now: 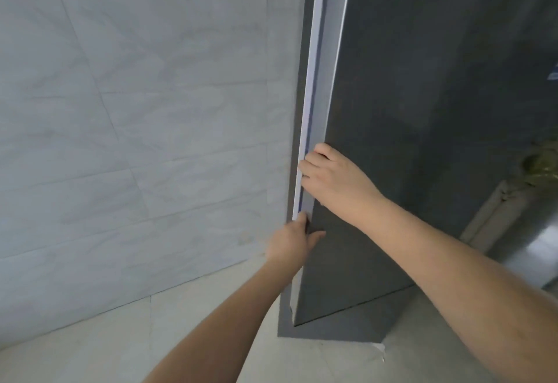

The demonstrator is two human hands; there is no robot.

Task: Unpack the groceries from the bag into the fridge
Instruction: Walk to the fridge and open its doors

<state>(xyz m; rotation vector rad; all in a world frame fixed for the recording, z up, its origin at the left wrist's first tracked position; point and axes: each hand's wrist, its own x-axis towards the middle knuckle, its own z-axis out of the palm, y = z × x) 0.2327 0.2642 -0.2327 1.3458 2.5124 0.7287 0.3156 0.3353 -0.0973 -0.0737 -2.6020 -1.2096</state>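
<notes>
Tiled corner, seen from your head camera

To your left stands a wall of large pale grey marbled tiles (136,111), meeting a glossy cream tiled floor (187,322). At your far right, light glares off the floor beside a pale door frame (495,210).

A tall dark grey fridge door (392,111) stands beside a pale grey tiled wall (136,95). The right hand (335,180) curls its fingers around the door's light edge; the left hand (291,242) grips that same edge just below. Pale floor tiles (211,307) lie beneath.
</notes>
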